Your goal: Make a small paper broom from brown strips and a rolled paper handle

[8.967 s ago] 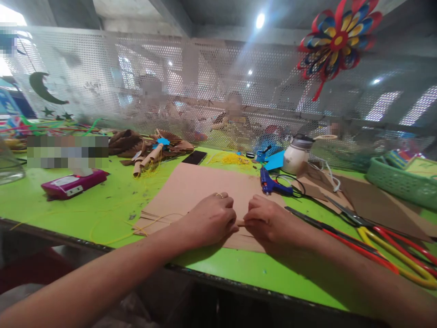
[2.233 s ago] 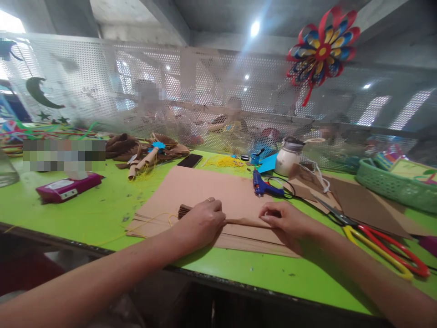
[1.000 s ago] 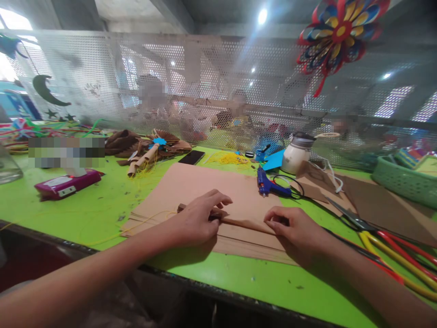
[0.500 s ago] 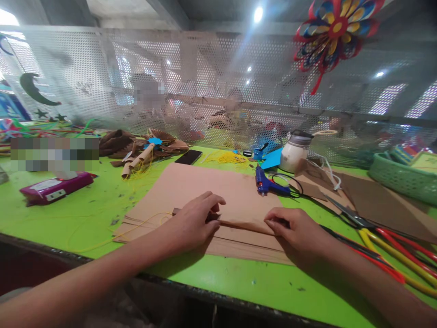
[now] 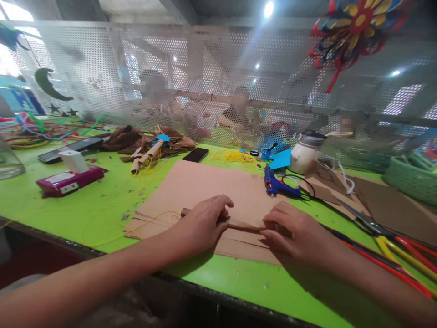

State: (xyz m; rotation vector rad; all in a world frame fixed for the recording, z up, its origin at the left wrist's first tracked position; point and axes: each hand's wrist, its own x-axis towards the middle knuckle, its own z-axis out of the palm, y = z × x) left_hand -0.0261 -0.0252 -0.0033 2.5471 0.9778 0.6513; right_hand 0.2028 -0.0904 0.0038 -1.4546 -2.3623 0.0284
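A stack of brown kraft paper lies on the green table in front of me. Across its near part runs a narrow rolled or folded strip of brown paper; I cannot tell whether it joins the top sheet. My left hand pinches the strip's left part between thumb and fingers. On the right part, my right hand is closed with thumb and fingertips together. A small brown end sticks out left of my left hand, beside a loop of thin yellow string. My palms hide the strip's ends.
Right of the paper lie a blue glue gun, scissors and red-and-yellow-handled tools. Behind are a phone, yellow string and a white jar. A purple tissue pack sits left; a green basket stands right.
My right-hand fingers have curled further over the strip. The strip between my hands looks narrower and more tightly rolled. The whole view has turned slightly left.
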